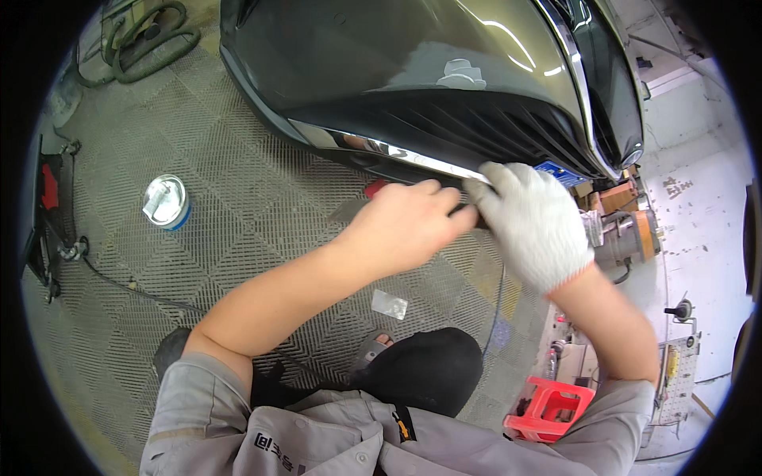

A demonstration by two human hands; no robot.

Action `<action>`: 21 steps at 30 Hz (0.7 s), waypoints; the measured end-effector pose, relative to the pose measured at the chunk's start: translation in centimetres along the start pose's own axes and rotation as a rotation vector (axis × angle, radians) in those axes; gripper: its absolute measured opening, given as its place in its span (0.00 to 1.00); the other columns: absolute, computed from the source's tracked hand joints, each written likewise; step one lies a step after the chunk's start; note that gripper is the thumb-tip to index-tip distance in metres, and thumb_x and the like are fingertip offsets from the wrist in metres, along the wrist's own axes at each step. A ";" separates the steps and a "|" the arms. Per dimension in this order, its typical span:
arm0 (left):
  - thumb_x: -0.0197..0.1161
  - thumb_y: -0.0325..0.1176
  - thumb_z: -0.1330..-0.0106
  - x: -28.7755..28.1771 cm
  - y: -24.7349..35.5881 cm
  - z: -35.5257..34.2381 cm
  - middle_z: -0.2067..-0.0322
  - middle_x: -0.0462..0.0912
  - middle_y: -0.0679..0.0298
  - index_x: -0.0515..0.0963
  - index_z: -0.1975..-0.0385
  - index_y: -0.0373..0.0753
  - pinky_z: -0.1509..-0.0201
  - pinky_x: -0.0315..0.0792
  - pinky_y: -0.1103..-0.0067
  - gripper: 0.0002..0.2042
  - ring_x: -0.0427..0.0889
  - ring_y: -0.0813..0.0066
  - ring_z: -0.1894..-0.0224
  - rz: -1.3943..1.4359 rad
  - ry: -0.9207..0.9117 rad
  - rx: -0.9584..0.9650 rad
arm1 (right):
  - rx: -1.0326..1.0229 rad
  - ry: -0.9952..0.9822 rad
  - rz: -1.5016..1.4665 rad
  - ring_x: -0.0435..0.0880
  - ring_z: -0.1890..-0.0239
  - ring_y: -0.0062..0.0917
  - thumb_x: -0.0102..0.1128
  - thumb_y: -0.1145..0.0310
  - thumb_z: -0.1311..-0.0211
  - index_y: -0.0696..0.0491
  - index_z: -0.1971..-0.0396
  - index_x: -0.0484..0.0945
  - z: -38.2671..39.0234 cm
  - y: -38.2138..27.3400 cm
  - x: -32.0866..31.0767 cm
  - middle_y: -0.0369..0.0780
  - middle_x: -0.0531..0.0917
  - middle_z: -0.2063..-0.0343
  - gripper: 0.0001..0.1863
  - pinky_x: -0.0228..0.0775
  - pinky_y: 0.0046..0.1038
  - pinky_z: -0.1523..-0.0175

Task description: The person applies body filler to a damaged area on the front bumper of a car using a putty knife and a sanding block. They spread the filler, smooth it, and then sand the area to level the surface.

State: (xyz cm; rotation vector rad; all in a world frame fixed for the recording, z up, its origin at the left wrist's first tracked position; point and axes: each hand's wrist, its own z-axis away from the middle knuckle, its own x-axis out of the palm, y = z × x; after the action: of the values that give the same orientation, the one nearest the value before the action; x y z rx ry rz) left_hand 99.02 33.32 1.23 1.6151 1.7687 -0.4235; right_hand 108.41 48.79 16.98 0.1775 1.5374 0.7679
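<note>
1. The two hands meet just right of the frame's centre, at the right end of a shiny strip [405, 153] along the lower edge of a dark car bumper [341, 63]. Bringing them so close together probably lets both act on one spot.
2. The left hand [417, 224] is bare, its fingers curled inward just below the strip. Something dark shows between the hands, but blur hides whether the fingers pinch it; I cannot tell. Bare skin may give a finer feel.
3. The right hand [530, 222] wears a white knitted glove, likely as protection against edges. Its fingers bend forward over the strip's end; whether they grip or only rest there, I cannot tell.
4. Relative to the hands, the strip runs from just above them toward the upper left of the frame. The right fingertips overlap its end, while most of its length lies above the left hand.
5. A can [167, 202] stands on the grated floor [262, 206] at the left of the frame, perhaps set aside to stay out of the arms' way.
6. A small pale card [389, 304] lies on the floor below the left hand. A red stool [533, 429] sits at the lower right.
</note>
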 end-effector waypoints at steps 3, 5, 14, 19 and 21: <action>0.69 0.33 0.34 -0.4 -0.5 -1.7 0.60 0.82 0.67 0.86 0.44 0.46 0.60 0.87 0.72 0.18 0.87 0.67 0.55 -0.025 0.197 0.021 | 0.029 -0.198 0.093 0.89 0.50 0.39 0.70 0.67 0.32 0.53 0.36 0.86 -2.2 1.6 -1.5 0.43 0.86 0.56 0.25 0.85 0.42 0.47; 0.69 0.29 0.36 -1.2 -2.3 -1.5 0.57 0.82 0.65 0.87 0.44 0.44 0.52 0.87 0.70 0.19 0.85 0.63 0.50 0.010 0.332 -0.065 | 0.059 -0.100 0.211 0.89 0.51 0.39 0.69 0.69 0.31 0.54 0.35 0.86 -3.0 2.7 -2.4 0.42 0.85 0.55 0.25 0.85 0.42 0.48; 0.66 0.19 0.38 0.8 -10.8 -3.0 0.38 0.84 0.65 0.85 0.34 0.44 0.33 0.82 0.64 0.29 0.83 0.59 0.36 -0.121 0.660 -0.115 | 0.004 0.393 0.479 0.87 0.46 0.36 0.68 0.70 0.33 0.40 0.33 0.87 -7.6 6.1 -0.9 0.38 0.85 0.48 0.27 0.82 0.43 0.40; 0.65 0.14 0.45 2.7 -11.2 -4.0 0.38 0.86 0.69 0.85 0.33 0.45 0.35 0.84 0.68 0.35 0.84 0.62 0.38 -0.144 0.658 -0.107 | 0.036 0.381 0.494 0.87 0.44 0.36 0.69 0.71 0.33 0.38 0.33 0.88 -7.9 7.2 0.8 0.38 0.87 0.46 0.28 0.82 0.43 0.40; 0.65 0.13 0.47 3.6 -11.1 -4.2 0.37 0.86 0.70 0.85 0.33 0.45 0.34 0.84 0.68 0.37 0.84 0.62 0.38 -0.161 0.695 -0.121 | 0.018 0.416 0.484 0.88 0.45 0.37 0.69 0.70 0.33 0.38 0.34 0.89 -7.8 7.6 1.3 0.38 0.87 0.46 0.28 0.82 0.43 0.40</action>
State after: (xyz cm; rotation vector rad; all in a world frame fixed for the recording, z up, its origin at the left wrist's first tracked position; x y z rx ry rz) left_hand 87.28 36.82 -0.52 1.6495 2.3843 0.2108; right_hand 98.40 52.46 19.57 0.4346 1.9240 1.2299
